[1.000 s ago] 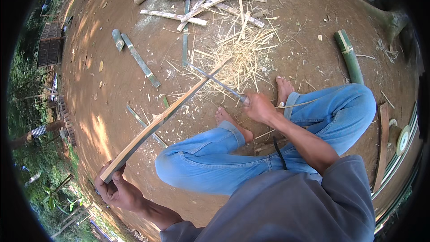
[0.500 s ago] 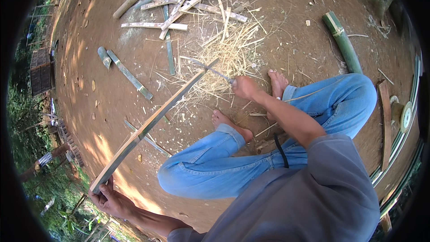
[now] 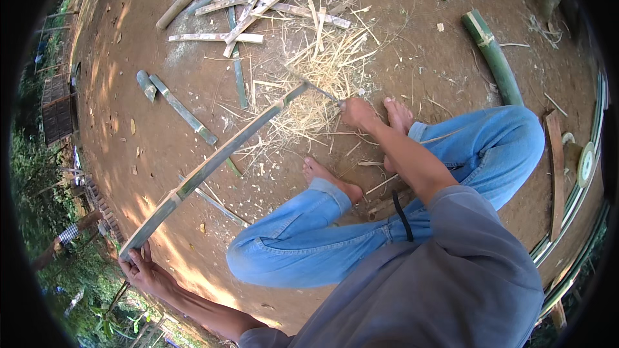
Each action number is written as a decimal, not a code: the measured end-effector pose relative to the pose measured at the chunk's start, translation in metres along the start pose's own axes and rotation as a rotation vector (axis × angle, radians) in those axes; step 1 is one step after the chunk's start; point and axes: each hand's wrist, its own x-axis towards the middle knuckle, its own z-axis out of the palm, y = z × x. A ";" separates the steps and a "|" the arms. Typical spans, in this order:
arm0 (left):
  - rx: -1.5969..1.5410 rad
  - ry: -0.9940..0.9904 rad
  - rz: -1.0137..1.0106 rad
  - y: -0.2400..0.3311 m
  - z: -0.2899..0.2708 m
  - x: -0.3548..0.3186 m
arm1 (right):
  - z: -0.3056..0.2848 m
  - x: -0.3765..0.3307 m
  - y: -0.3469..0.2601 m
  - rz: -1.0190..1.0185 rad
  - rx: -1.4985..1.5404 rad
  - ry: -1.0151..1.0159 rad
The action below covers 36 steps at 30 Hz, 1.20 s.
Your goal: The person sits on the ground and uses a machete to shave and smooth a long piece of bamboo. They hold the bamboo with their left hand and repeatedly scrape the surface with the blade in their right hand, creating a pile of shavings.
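Note:
A long split bamboo strip [image 3: 216, 164] slants across the left half of the head view, its green-grey skin side showing. My left hand [image 3: 147, 272] grips its lower end, thumb on top and fingers closed around it. At the far end of the strip, a knife [image 3: 324, 93] meets the tip, its blade blurred and angled up to the left. My right hand [image 3: 360, 115] is wrapped round the knife's handle, which the fingers mostly hide. Beneath the tip and the blade lies a heap of pale bamboo shavings [image 3: 332, 67].
Split bamboo pieces [image 3: 264, 6] lie crossed on the dirt ground at the far side. A thick green bamboo length [image 3: 495, 58] rests at the right, past my bent knee. Short bamboo pieces [image 3: 184, 109] lie left of the heap. My bare feet [image 3: 329, 179] are close to the shavings.
The strip has turned so more of its skin side faces up, and my left hand has shifted slightly up and left. The knife blade has swung at the tip; my right hand moved slightly right.

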 end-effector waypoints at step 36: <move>-0.060 -0.052 0.353 0.029 0.049 -0.055 | -0.010 -0.159 -0.100 -0.657 0.099 -0.062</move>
